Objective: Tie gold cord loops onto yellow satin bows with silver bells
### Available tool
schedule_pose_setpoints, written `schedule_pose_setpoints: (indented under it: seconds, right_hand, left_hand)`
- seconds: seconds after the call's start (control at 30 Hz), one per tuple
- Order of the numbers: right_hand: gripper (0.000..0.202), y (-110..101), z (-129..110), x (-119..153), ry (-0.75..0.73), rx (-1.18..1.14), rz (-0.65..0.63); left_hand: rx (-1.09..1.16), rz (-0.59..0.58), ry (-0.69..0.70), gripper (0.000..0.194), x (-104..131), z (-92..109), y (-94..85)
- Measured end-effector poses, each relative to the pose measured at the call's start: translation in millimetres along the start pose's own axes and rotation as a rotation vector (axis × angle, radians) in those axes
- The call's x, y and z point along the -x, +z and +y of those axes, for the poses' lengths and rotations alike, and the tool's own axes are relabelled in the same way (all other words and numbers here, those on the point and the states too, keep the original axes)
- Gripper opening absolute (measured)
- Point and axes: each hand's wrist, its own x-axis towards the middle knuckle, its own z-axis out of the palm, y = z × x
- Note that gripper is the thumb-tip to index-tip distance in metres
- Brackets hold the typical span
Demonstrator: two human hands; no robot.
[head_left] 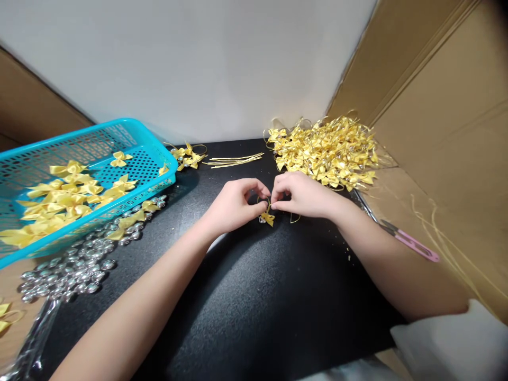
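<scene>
Near the middle of the black counter [238,296], just below the fingertips of both hands, lies a small yellow ribbon bow [269,218] with a thin gold cord [269,205]. The cord rises from the bow and curves into the space between the left hand [236,206] and the right hand [304,196], so the grip is above the bow and not on its petals. The bow's longer side seems to slant a little downward, toward the person's right. The left thumb is slightly nearer to it than the right fingertips are.

The left grip is narrow, with the cord pinched between thumb and finger. The right grip is narrow also, close beside the cord, but whether its fingers are holding the cord I cannot tell.

The bow looks shiny and soft, like satin, with pointed petals, and one round silver bead [262,219] is at its left side. The cord is fine and bends into a partial loop. Beyond the hands are straight gold cord pieces [234,160], and to their right a large heap of yellow bows with cords [325,151].
</scene>
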Motion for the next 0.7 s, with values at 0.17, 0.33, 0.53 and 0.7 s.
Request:
schedule_pose_setpoints:
  seconds: [0.17,0.33,0.53,0.7]
  right_hand:
    - [0.008,1.0,-0.9,-0.6,0.046,0.021,0.05]
    - [0.009,2.7,-0.4,-1.8,0.097,0.054,0.087]
    - [0.009,5.4,-0.6,-3.2,0.138,0.067,0.124]
    - [0.008,4.9,-1.6,-3.3,0.138,0.05,0.122]
  left_hand:
    - [-0.045,-0.036,0.109,0.01,0.2,-1.5,1.7]
    - [-0.192,-0.011,0.184,0.018,0.6,-3.3,3.8]
    - [-0.322,0.019,0.212,0.023,0.2,-4.0,9.6]
    - [-0.392,0.066,0.185,0.013,0.2,-8.8,16.1]
